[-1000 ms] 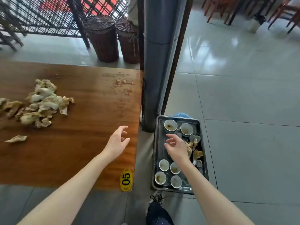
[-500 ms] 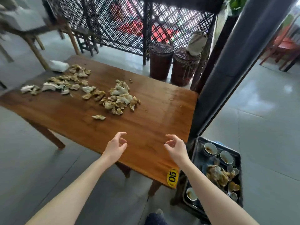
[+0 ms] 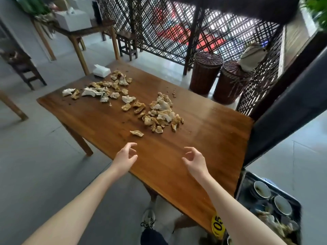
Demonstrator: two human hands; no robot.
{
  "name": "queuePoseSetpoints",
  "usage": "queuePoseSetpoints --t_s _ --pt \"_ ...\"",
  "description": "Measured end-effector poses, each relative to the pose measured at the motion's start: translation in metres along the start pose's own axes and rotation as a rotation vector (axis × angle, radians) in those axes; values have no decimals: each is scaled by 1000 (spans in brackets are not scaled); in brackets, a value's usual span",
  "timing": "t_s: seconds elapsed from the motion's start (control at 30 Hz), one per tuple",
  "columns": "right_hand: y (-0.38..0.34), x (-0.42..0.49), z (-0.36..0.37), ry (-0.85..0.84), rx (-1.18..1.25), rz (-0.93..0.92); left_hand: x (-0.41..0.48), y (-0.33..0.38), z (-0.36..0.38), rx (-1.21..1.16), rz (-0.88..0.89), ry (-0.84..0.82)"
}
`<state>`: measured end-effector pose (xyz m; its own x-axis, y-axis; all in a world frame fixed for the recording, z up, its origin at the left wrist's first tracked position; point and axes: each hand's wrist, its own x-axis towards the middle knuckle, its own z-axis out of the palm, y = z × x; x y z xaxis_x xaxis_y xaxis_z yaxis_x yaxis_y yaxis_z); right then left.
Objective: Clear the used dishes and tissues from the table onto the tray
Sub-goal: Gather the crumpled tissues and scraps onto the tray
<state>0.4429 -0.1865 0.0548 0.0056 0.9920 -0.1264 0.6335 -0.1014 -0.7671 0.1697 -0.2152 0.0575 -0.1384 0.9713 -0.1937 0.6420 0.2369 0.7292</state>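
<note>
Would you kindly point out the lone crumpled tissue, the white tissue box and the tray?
lone crumpled tissue (image 3: 136, 133), head view, its middle.
white tissue box (image 3: 101, 71), head view, top face.
tray (image 3: 246, 190), head view, bare base.

A yellow oval sticker (image 3: 218, 225) printed with the black number "05" is fixed to the near side edge of the wooden table (image 3: 212, 138), close to its near right corner.
</note>
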Motion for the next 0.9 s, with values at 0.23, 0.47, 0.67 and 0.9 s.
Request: queuePoseSetpoints --t_s 0.23,0.47,0.67,0.9 --pt "-14 70 33 -27 5 37 71 -9 -23 38 -9 -39" --pt "-40 153 43 18 6 60 160 4 -54 99 36 -44" --pt "-30 182 49 37 -34 90 201 2 -37 136 51 -126" --pt "-15 192 49 80 -7 176 238 4 -18 156 72 -223"
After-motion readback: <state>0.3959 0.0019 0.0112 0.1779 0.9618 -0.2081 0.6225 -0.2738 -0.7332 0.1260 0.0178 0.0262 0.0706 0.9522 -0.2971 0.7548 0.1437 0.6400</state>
